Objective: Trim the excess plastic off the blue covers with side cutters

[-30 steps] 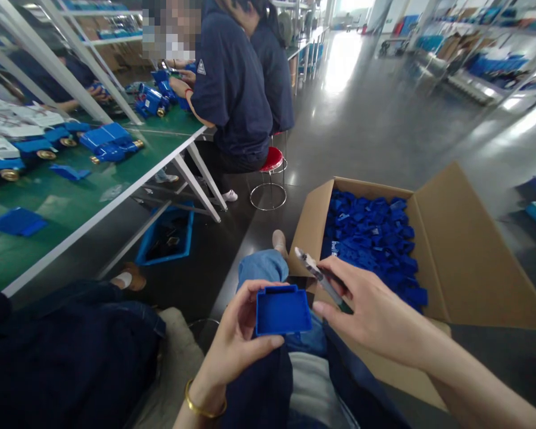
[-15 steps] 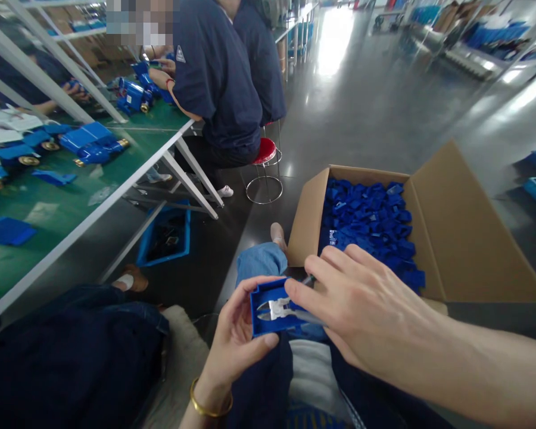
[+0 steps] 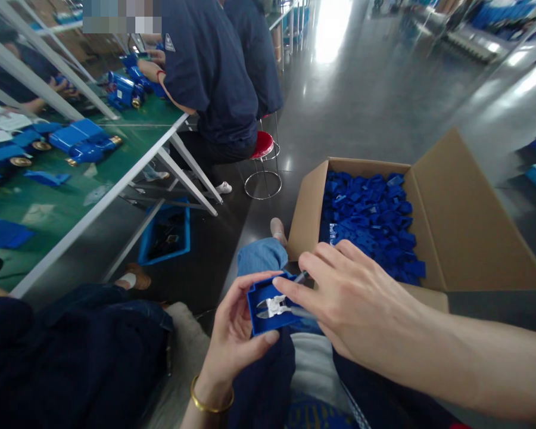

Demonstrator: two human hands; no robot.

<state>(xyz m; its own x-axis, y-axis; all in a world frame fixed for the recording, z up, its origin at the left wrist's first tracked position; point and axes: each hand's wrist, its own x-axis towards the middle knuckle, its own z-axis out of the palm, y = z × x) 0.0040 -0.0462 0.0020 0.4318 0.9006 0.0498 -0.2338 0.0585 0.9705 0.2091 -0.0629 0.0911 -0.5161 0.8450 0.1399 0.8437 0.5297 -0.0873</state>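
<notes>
My left hand (image 3: 239, 333) grips a shallow blue plastic cover (image 3: 259, 296) by its left end, thumb along the near edge and fingers behind. Over the cover's hollow side, my right hand (image 3: 339, 286) is closed around the handles of a pair of cutting pliers (image 3: 276, 305). The plier jaws are parted and point left, lying above or inside the hollow; whether they touch the plastic I cannot tell. The right forefinger reaches to the cover's far edge. Most of the handles are hidden under my right hand.
An open cardboard box (image 3: 469, 220) full of blue plastic parts (image 3: 366, 208) stands ahead right. A green-topped table (image 3: 71, 220) with blue metering assemblies (image 3: 87, 140) runs along the left. Co-workers sit there on red stools (image 3: 263, 145). A blue bin (image 3: 185, 229) lies underneath.
The view has shifted slightly, and more of the person at my left shows. Both hands keep their grip, with the cover and pliers moved a little left together. The plier jaws remain parted.
</notes>
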